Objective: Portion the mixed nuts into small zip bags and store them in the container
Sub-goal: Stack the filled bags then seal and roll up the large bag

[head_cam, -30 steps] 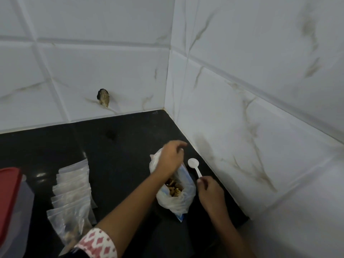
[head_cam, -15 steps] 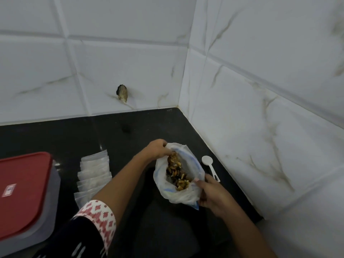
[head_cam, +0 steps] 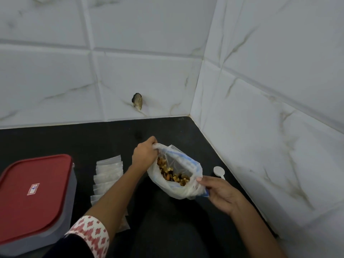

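Left hand (head_cam: 145,155) and right hand (head_cam: 221,194) each pinch the bag (head_cam: 178,190) rim, now spread wider over the nuts (head_cam: 173,174); spoon (head_cam: 219,172) lies alongside.

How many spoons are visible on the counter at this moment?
1. The white plastic spoon lies on the black counter near the right wall, just beyond the right hand. Its handle end is hidden behind that hand; no other spoon shows.

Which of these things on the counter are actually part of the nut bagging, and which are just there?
Part of the job:
bag of mixed nuts, held open by left hand and right hand
small zip bags
red-lidded container
white spoon

Just there:
dark hole in the wall tile
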`<state>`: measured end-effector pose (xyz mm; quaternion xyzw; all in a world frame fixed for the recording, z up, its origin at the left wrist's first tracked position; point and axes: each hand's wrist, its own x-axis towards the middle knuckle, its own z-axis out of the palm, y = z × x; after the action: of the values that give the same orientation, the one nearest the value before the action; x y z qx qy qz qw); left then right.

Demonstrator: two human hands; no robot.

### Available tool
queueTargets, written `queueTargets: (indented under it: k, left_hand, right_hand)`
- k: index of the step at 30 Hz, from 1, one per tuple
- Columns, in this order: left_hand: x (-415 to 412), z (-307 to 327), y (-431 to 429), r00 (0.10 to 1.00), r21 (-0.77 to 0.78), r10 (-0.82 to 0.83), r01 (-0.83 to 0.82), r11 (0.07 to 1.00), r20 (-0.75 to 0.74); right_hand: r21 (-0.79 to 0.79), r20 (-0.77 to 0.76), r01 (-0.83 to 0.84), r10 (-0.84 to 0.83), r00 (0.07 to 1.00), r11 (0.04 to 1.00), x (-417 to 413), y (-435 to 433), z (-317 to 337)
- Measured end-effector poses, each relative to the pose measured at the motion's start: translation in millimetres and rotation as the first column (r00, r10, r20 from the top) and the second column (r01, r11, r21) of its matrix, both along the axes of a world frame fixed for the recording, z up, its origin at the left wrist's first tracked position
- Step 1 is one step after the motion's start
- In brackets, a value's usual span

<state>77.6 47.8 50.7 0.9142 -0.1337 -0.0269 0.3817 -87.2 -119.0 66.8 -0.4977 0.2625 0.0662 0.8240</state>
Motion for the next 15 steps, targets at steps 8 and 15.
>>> queueTargets:
  k: [8, 15]
  left_hand:
    - [3, 25, 17, 0.841, -0.245, -0.08, -0.064, 0.968, -0.535]
    - [1, 24, 40, 0.727, -0.391, -0.173, -0.141, 0.91, -0.665]
  right_hand:
    - [-0.623, -0.02, -0.016, 0.004, 1.0, 0.782, 32, 5, -11]
    - [-0.773, 0.033, 0.086, -0.095, 0.995, 0.628, 46, -2, -28]
